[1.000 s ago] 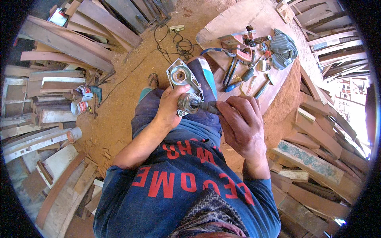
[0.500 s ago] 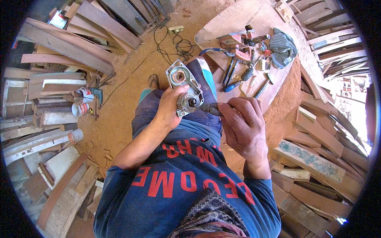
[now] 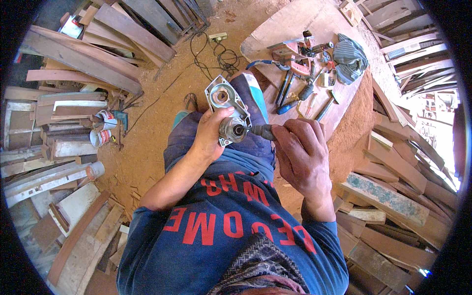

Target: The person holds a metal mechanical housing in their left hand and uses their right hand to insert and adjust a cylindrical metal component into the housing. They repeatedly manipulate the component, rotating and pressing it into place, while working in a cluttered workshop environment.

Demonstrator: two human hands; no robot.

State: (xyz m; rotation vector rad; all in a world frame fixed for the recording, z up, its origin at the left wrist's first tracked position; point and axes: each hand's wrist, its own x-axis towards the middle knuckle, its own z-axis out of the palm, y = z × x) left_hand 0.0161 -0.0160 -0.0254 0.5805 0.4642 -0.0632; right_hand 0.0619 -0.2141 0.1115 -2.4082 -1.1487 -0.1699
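Sawdusty floor point(image 3: 135, 160) is surrounding us. Over the lap point(image 3: 184, 140), left hand point(image 3: 209, 130) is clutching a metal housing point(image 3: 238, 105), probably steadying it; right hand point(image 3: 303, 152) is gripping a dark tool point(image 3: 262, 131) near its opening point(image 3: 238, 130). Farther off, a hammer point(image 3: 325, 109) is lying handy on the worktop point(image 3: 295, 24).
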